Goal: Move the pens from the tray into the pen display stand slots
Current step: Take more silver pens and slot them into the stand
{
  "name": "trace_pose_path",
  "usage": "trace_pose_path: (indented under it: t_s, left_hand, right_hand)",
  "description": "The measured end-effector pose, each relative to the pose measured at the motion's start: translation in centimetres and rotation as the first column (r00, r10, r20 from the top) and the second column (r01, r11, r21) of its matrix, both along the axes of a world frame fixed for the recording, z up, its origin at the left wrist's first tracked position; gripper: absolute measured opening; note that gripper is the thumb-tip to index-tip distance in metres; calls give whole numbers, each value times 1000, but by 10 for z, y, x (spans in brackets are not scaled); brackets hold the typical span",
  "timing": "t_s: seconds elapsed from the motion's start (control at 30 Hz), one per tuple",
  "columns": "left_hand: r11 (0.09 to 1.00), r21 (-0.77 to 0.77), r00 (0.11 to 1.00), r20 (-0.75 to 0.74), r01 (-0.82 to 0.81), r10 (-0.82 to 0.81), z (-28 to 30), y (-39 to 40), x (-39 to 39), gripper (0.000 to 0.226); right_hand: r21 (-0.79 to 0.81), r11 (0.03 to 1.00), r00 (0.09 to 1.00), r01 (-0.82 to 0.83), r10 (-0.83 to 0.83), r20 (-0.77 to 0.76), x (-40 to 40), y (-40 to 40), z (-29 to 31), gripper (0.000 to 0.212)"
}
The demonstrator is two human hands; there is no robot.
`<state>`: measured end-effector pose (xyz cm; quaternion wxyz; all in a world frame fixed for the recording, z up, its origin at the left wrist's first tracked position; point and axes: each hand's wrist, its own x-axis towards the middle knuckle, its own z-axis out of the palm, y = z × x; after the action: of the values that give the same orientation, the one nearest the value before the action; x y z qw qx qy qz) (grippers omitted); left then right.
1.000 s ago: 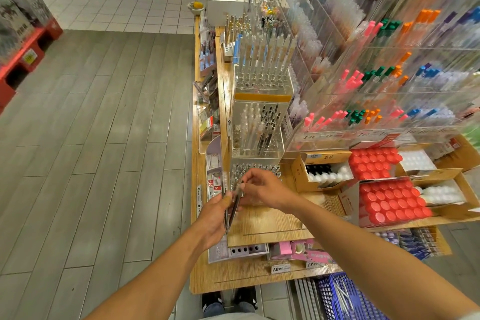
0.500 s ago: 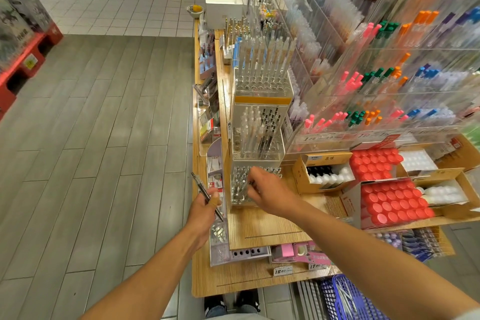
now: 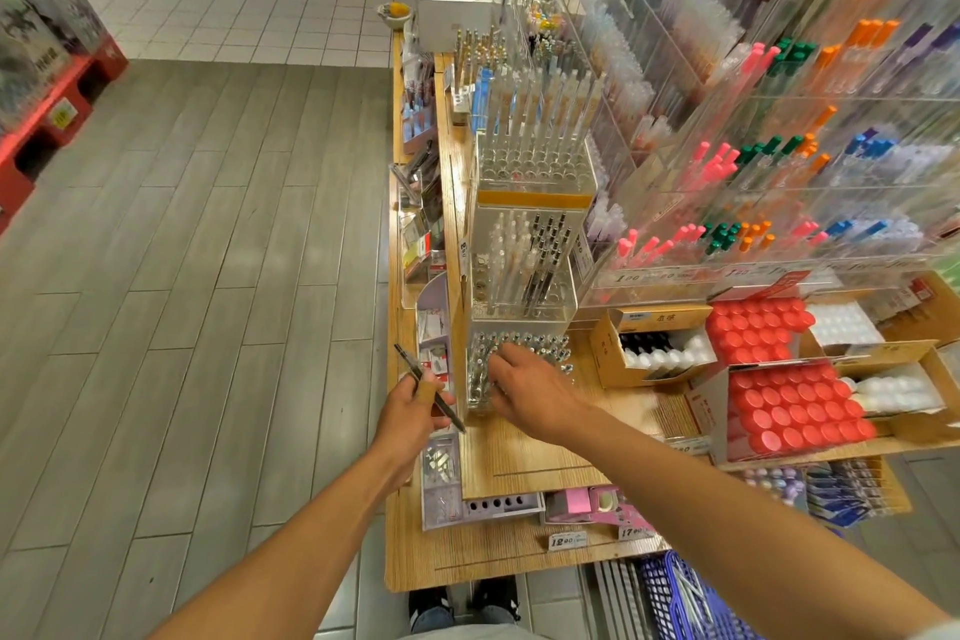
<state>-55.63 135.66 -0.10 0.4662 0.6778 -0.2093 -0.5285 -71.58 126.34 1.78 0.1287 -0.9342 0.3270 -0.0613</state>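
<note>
My left hand (image 3: 410, 411) grips a dark pen (image 3: 429, 387), fingers curled round it, the pen slanting away to my left. Just to its right, my right hand (image 3: 530, 392) rests over the clear pen stand (image 3: 480, 369) on the bench (image 3: 519, 452); I cannot tell whether those fingers pinch anything.

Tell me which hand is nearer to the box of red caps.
Right. The right hand is over the lowest tier of the pen stand, left of the box of red caps. The left hand, holding a pen, is farther left, beyond the stand.
</note>
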Motion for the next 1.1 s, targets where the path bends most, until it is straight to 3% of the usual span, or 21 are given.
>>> trace_pose_path:
  t_s: [0.23, 0.33, 0.5, 0.7, 0.83, 0.93, 1.1]
  left_hand:
    - [997, -72, 980, 198, 20, -6, -1, -4, 2, 8]
    - [997, -78, 979, 205, 4, 12, -1, -7, 2, 1]
    - [997, -70, 990, 136, -32, 42, -2, -17, 1, 4]
    - [993, -100, 992, 101, -60, 70, -3, -27, -4, 13]
    - [993, -94, 982, 169, -70, 86, -4, -31, -10, 19]
    - [994, -105, 950, 311, -3, 36, -8, -30, -12, 23]
    - [989, -117, 926, 376, 91, -41, -15, -28, -15, 25]
  right_hand:
    - [-69, 995, 996, 75, -71, 59, 2, 3, -4, 8]
    - [-54, 996, 996, 70, -67, 64, -2, 5, -5, 17]
    - [-10, 993, 967, 121, -116, 227, -19, 7, 1, 29]
    - [129, 913, 853, 386, -407, 326, -59, 3, -7, 29]
    - [237, 875, 826, 422, -479, 297, -77, 5, -15, 32]
    - [332, 837, 813, 436, -524, 254, -81, 6, -20, 33]
    - [423, 789, 785, 446, -572, 237, -78, 3, -25, 30]
